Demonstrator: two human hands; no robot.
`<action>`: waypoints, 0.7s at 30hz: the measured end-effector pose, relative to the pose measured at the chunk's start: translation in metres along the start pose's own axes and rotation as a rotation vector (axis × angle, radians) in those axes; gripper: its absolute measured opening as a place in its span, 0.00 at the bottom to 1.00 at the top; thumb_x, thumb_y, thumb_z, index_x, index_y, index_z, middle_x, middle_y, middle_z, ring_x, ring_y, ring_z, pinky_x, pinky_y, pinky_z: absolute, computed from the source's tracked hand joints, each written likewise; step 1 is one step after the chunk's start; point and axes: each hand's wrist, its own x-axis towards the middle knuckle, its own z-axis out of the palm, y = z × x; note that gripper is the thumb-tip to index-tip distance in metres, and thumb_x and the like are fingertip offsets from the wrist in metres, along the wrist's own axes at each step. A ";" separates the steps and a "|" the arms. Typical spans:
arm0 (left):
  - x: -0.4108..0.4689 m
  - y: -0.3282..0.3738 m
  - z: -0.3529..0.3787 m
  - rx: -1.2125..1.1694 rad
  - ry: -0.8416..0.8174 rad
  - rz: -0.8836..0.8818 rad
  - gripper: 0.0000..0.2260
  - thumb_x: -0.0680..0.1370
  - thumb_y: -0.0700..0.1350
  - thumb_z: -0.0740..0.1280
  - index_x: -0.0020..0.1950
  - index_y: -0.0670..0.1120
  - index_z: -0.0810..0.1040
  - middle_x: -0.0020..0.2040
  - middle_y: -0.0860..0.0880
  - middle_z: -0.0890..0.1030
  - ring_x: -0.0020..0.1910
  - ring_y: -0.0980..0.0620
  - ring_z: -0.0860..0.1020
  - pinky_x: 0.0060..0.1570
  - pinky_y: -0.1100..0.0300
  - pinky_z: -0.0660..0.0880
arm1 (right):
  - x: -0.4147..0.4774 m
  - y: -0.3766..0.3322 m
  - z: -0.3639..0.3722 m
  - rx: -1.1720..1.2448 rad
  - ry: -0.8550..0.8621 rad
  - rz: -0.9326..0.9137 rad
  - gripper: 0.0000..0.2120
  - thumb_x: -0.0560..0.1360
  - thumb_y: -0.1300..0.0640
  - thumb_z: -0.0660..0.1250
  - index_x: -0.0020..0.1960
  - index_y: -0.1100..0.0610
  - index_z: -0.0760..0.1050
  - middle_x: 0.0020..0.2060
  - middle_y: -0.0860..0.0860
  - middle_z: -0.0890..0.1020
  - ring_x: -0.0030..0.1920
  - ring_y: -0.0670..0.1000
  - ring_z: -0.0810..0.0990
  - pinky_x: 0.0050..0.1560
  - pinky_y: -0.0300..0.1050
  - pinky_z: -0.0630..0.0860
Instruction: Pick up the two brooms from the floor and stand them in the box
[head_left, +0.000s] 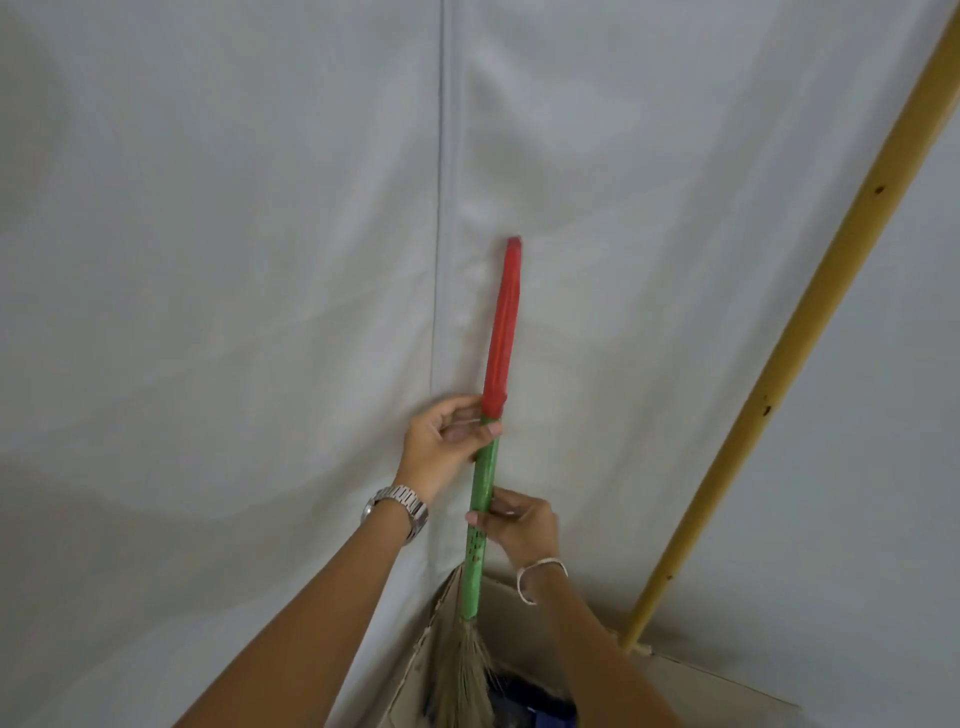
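Note:
A grass broom (485, 483) with a green handle and a red grip on top stands upright, its straw bristles reaching down into a cardboard box (691, 680) at the bottom of the view. My left hand (447, 441), with a metal watch on the wrist, grips the handle just below the red grip. My right hand (522, 525), with a bangle on the wrist, holds the green part lower down. A second broom with a long yellow stick (810, 322) stands with its lower end at the box's far side and leans up to the right.
A pale grey fabric wall (208, 260) with a vertical seam fills the view behind the brooms. Something dark blue (540, 701) lies inside the box beside the bristles. The box's flaps stick out on the left and right.

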 end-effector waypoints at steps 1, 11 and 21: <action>0.003 -0.003 0.000 -0.013 0.031 0.010 0.14 0.68 0.34 0.73 0.45 0.51 0.79 0.38 0.56 0.84 0.38 0.61 0.82 0.35 0.65 0.79 | 0.003 0.000 0.004 -0.010 0.013 -0.006 0.17 0.60 0.66 0.79 0.48 0.62 0.83 0.39 0.56 0.85 0.34 0.46 0.82 0.44 0.39 0.81; 0.012 -0.015 0.000 -0.063 0.125 0.014 0.13 0.68 0.34 0.72 0.47 0.50 0.79 0.43 0.50 0.82 0.38 0.61 0.82 0.39 0.66 0.80 | 0.014 0.004 0.016 -0.069 0.044 0.003 0.17 0.60 0.62 0.79 0.48 0.57 0.84 0.38 0.53 0.85 0.37 0.51 0.84 0.43 0.35 0.78; -0.015 -0.007 0.006 0.060 0.298 0.143 0.12 0.67 0.41 0.75 0.47 0.52 0.79 0.45 0.52 0.83 0.42 0.61 0.82 0.41 0.70 0.78 | 0.002 0.007 -0.016 -0.133 -0.052 0.000 0.23 0.61 0.52 0.79 0.55 0.51 0.79 0.49 0.50 0.84 0.48 0.50 0.83 0.48 0.39 0.76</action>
